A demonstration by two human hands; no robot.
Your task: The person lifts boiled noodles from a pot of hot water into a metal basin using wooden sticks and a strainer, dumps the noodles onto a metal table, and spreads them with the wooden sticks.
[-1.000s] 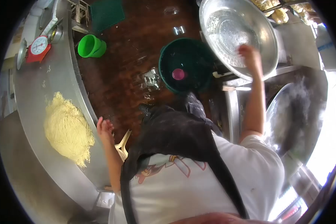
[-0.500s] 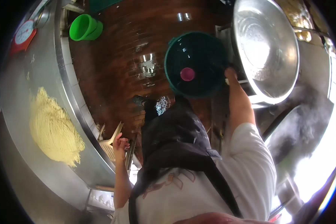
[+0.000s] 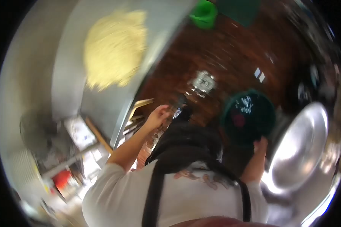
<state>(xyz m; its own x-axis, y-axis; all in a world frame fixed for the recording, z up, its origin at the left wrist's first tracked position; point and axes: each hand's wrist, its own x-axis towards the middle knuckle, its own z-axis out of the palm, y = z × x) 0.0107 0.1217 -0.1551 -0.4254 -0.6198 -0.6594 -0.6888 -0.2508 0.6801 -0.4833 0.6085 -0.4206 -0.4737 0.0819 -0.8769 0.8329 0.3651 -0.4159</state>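
Note:
My left hand (image 3: 158, 117) is raised in front of me beside the counter edge, its fingers loosely bent and apart, holding nothing. Low on the right, my right hand (image 3: 260, 145) is curled at the near rim of a dark green tub (image 3: 224, 120). Blur hides its fingertips, so I cannot make out what it grips. A blurred pink round thing (image 3: 238, 120) shows inside the tub, among bright reflections. Just right of that hand stands a large, shiny metal basin (image 3: 301, 147).
A heap of pale yellow noodles (image 3: 115, 51) lies on the steel counter (image 3: 70, 64) to my left. Farther off, a bright green bucket (image 3: 204, 15) stands on the wet, reddish-brown floor (image 3: 231, 56). Wooden pieces (image 3: 142, 103) jut out beside the counter.
My view has swung left, so the noodles, tub and basin sit elsewhere in it. My left hand has risen and reaches farther forward. My right hand stays by the tub's rim.

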